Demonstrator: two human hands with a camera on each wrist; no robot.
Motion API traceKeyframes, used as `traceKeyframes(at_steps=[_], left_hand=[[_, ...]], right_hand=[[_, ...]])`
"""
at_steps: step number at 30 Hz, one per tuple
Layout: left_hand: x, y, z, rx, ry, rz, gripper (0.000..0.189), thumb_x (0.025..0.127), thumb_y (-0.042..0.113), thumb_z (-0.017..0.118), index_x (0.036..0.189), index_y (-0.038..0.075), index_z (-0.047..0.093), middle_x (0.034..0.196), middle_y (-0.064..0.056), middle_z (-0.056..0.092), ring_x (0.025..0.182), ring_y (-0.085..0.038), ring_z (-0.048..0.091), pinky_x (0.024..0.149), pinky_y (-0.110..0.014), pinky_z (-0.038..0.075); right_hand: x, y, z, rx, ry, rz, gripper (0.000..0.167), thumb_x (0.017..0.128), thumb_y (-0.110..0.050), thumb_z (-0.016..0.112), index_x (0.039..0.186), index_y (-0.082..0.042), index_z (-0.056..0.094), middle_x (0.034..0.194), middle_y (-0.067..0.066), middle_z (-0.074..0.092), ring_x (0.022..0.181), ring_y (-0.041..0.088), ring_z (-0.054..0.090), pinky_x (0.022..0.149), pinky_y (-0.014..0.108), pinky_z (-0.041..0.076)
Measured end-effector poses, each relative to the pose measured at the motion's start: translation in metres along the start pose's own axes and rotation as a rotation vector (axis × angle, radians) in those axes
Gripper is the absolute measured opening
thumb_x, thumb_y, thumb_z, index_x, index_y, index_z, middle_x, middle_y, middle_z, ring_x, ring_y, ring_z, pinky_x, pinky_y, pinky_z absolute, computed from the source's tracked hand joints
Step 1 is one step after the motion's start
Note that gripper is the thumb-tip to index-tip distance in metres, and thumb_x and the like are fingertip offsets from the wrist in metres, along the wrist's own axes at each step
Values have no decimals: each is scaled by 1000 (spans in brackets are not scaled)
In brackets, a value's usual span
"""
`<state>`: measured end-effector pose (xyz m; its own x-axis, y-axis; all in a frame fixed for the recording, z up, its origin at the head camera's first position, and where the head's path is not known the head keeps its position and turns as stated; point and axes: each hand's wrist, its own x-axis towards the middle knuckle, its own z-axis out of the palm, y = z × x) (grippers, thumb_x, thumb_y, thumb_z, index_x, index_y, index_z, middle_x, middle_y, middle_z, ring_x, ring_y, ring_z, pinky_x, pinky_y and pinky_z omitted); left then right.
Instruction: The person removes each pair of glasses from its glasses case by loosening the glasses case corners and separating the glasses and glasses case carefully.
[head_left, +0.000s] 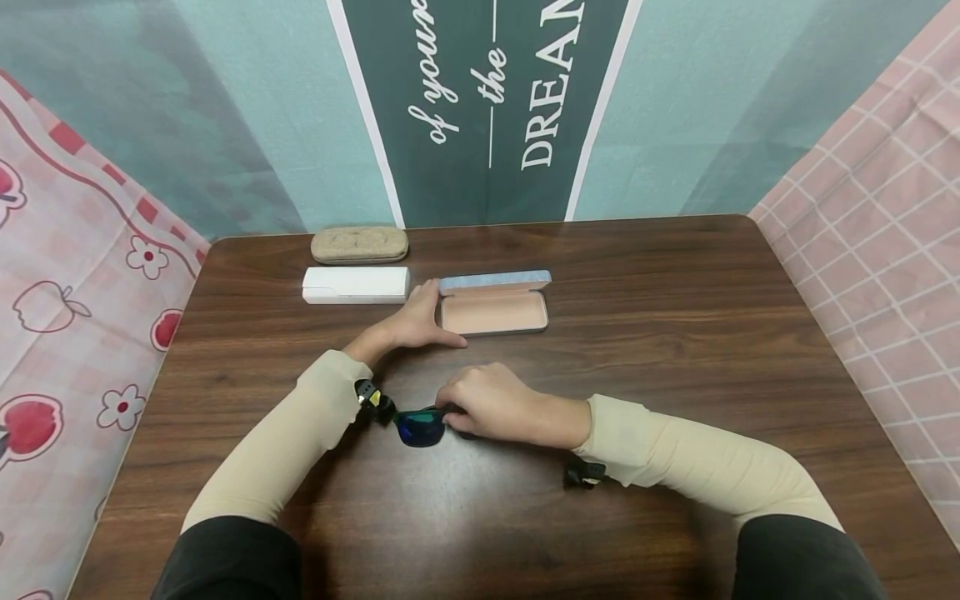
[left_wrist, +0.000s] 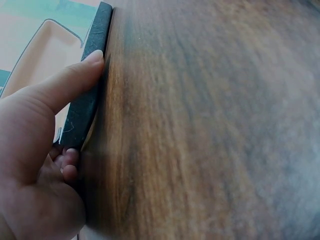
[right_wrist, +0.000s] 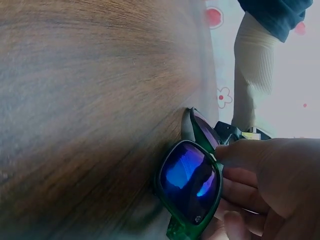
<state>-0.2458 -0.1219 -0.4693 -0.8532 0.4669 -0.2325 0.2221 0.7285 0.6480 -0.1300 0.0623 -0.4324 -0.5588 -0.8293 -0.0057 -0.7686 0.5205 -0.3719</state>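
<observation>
An open glasses case (head_left: pixel 495 313) with a peach lining and a light blue lid lies on the table. My left hand (head_left: pixel 415 322) grips its left end; in the left wrist view the thumb (left_wrist: pixel 80 77) presses the dark front side (left_wrist: pixel 82 117) and fingertips show at the near corner. Nearer to me, my right hand (head_left: pixel 491 406) pinches a pair of sunglasses (head_left: pixel 420 427) close over the tabletop. Seen from the right wrist, the sunglasses (right_wrist: pixel 186 182) have a green frame and blue-purple mirrored lenses, with the thumb at the bridge.
A white glasses case (head_left: pixel 356 286) stands shut just left of the open one. Behind it, by the table's far edge, is a beige fabric-covered case (head_left: pixel 360 244). The brown wooden table (head_left: pixel 675 333) is bordered by hanging cloths at the back and both sides.
</observation>
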Motion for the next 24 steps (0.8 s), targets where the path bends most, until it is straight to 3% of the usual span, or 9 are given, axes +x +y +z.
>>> traceKeyframes(at_steps=[11, 24], left_hand=[[0, 0, 0, 2, 0, 0, 105, 77, 44, 88, 149, -4, 27, 137, -22, 41, 127, -34, 36, 107, -50, 38], [0, 1, -1, -2, 0, -3, 99, 77, 43, 88, 144, -1, 31, 134, -19, 42, 123, -32, 37, 104, -48, 39]], right_hand=[[-1, 3, -3, -19, 48, 3, 18, 96, -32, 72, 102, -17, 79, 96, -5, 75, 86, 7, 68, 70, 30, 57], [-3, 12, -18, -15, 79, 27, 17, 96, -30, 72, 103, -16, 79, 90, -7, 74, 75, 4, 62, 63, 23, 52]])
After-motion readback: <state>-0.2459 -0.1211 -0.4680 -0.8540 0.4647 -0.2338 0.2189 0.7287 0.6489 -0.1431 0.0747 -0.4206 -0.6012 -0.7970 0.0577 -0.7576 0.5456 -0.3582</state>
